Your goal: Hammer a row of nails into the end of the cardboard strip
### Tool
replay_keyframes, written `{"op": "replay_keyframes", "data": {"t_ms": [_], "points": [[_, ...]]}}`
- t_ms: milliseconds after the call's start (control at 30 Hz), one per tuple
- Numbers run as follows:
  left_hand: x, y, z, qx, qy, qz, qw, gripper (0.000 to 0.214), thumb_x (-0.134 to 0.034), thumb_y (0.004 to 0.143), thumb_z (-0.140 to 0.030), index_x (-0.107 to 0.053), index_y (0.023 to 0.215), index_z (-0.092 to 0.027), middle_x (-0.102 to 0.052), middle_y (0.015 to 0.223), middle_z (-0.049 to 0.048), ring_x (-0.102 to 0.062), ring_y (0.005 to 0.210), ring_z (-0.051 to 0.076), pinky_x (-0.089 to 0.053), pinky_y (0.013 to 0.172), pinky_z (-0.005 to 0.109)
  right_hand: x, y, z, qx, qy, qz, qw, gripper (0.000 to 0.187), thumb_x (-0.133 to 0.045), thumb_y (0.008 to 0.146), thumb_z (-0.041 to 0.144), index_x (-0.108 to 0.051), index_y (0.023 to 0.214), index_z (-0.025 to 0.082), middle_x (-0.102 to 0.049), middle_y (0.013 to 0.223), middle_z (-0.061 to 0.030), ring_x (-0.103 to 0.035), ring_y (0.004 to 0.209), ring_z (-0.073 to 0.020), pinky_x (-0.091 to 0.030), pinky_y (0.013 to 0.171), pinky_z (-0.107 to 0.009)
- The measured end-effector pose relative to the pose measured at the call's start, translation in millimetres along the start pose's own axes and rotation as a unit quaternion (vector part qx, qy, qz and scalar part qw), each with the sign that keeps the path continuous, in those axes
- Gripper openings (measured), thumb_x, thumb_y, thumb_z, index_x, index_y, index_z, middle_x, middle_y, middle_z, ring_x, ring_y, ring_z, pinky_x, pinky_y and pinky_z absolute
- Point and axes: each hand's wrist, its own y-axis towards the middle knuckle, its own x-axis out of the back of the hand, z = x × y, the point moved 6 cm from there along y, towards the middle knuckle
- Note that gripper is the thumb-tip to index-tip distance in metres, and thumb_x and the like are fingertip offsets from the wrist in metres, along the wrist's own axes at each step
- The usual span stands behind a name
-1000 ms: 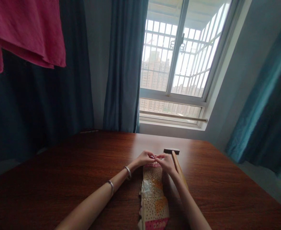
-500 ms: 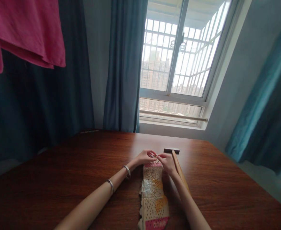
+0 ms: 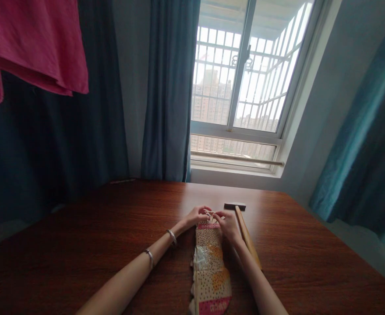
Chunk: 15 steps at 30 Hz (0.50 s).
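A long cream strip (image 3: pixel 208 251) covered in dark dots, with pink bands at its ends and yellow patches, lies lengthwise in front of me. At its far end, several thin, pin-like pieces (image 3: pixel 209 221) stick up, too small to name. My left hand (image 3: pixel 196 216) bends over that end from the left, its fingertips drawn together. Close beside it, my right hand (image 3: pixel 227 222) pinches at the same spot from the right. Whatever the fingertips hold is too small to make out. A hammer (image 3: pixel 248 240) with a dark head and wooden handle lies just right of my right hand.
The brown wooden table (image 3: pixel 113 245) extends to both sides. Behind it are a barred window (image 3: pixel 238 78) and blue curtains (image 3: pixel 171 96). A pink cloth (image 3: pixel 37 48) hangs at upper left.
My fingertips have shifted slightly over the strip's far end. Both hands stay close together there; the strip and hammer stay in place.
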Motion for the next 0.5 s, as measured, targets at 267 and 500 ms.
{"op": "replay_keyframes", "data": {"t_ms": [267, 500], "points": [[-10.3, -1.3, -6.4, -0.004, 0.038, -0.016, 0.999, 0.030, -0.062, 0.061, -0.029, -0.065, 0.083, -0.009, -0.065, 0.074, 0.0056, -0.056, 0.066, 0.013, -0.041, 0.058, 0.020, -3.1, -1.6, 6.2, 0.016, 0.003, 0.015, 1.000, 0.022, -0.054, 0.075, 0.029, -0.071, 0.071, 0.017, -0.069, 0.066, -0.0063, -0.061, 0.060, -0.0176, -0.044, 0.056, -0.025], [-10.3, 1.5, -1.0, -0.010, 0.062, -0.021, 0.998, 0.027, -0.062, 0.061, -0.031, -0.067, 0.076, -0.009, -0.064, 0.068, 0.0043, -0.054, 0.061, 0.011, -0.039, 0.055, 0.019, -2.7, -1.2, 4.5, 0.015, -0.005, 0.013, 1.000, 0.022, -0.053, 0.075, 0.029, -0.072, 0.074, 0.017, -0.070, 0.069, -0.0073, -0.062, 0.063, -0.0187, -0.044, 0.057, -0.025]]}}
